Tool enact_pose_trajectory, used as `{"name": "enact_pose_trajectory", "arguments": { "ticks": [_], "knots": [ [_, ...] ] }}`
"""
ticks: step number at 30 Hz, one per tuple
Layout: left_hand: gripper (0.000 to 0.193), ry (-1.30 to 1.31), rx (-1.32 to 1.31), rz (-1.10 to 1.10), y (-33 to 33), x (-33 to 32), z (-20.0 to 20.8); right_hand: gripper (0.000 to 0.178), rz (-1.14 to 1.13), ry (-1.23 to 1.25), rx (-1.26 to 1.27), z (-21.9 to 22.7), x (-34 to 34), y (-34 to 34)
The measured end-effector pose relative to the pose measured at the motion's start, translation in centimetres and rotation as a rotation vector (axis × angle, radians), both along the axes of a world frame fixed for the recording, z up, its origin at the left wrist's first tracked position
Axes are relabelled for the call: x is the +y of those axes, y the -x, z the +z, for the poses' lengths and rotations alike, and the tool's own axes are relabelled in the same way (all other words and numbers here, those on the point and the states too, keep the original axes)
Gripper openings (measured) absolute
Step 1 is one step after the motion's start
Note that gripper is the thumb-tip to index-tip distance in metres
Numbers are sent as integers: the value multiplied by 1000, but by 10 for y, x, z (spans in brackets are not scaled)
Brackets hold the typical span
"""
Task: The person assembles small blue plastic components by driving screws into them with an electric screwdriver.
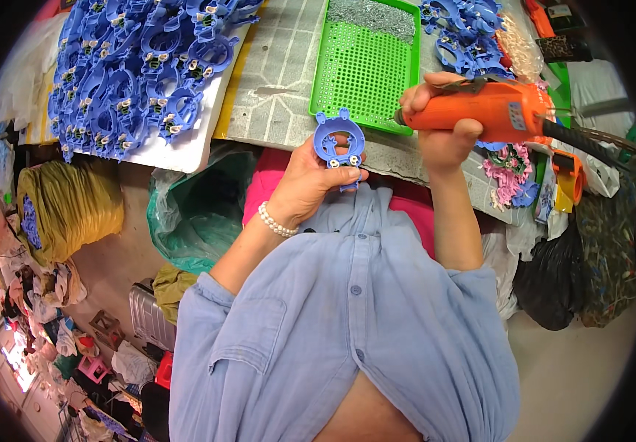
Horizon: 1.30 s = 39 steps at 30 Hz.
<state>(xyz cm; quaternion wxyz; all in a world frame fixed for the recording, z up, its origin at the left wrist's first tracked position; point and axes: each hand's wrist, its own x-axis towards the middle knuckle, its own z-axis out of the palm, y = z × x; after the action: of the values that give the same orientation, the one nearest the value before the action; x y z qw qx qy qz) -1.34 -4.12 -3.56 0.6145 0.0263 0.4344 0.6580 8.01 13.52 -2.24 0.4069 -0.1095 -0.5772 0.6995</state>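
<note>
My left hand [309,183] grips a blue ring-shaped plastic part [338,140] by its lower edge, holding it upright just in front of the table edge. A pearl bracelet [276,222] circles that wrist. My right hand [439,118] is wrapped around an orange electric screwdriver [495,110], whose tip points left toward the blue part, a short gap away. A dark cable [590,138] runs from the tool's rear to the right.
A green perforated tray [366,70] with small screws at its far end lies on the grey table [277,81]. A large heap of blue parts [138,66] covers a white board at left; more blue parts [465,33] at right. A green bag [200,214] and a yellow sack [71,206] sit below the table.
</note>
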Motion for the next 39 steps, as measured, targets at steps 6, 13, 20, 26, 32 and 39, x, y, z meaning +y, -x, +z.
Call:
{"name": "enact_pose_trajectory", "arguments": {
  "ticks": [6,13,20,26,32,39],
  "knots": [
    [43,4,74,20,-2,2,-1,99,208,-45,248,30,-6,-6],
    [39,-23,61,118,-8,8,-1,98,353,-72,240,48,-34,-16],
    [41,-27,93,141,-11,8,-1,97,337,-40,191,35,-43,-14],
    [40,-51,172,160,-14,9,3,95,288,38,115,29,-49,-12],
    [36,-11,263,215,-20,11,1,92,294,7,117,19,-47,-11],
    [34,-9,324,258,-22,14,-6,89,353,-95,202,17,-44,-9]
  ]
}}
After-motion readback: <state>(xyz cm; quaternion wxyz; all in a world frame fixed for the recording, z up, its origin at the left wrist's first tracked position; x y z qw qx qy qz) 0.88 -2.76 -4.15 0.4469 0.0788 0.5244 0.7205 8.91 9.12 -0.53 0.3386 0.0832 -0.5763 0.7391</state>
